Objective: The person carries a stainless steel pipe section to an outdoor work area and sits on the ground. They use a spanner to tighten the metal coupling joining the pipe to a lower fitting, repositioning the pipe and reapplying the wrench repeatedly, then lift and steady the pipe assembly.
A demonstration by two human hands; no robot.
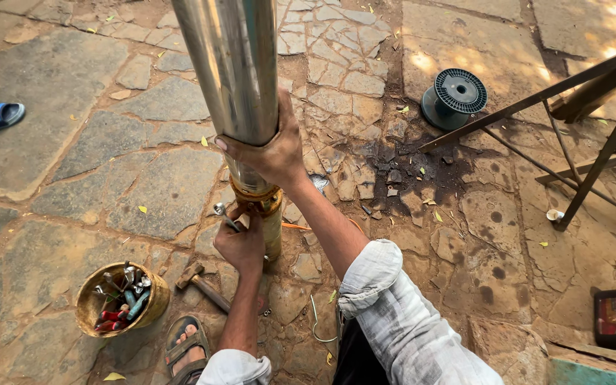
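A round tin of tools (121, 306) and a hammer (203, 285) lie on stone paving (144, 178); an empty wire spool (455, 96) sits beside a metal frame (593, 142).

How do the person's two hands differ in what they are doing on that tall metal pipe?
The right hand sits higher, wrapped around the shiny steel pipe; the left hand sits lower, at the rusty orange collar.
The right hand holds only the pipe; the left hand grips a small metal tool against the collar.
The right arm reaches further out; the left stays nearer the body.
Both hands look dirty, with light sleeves rolled up.
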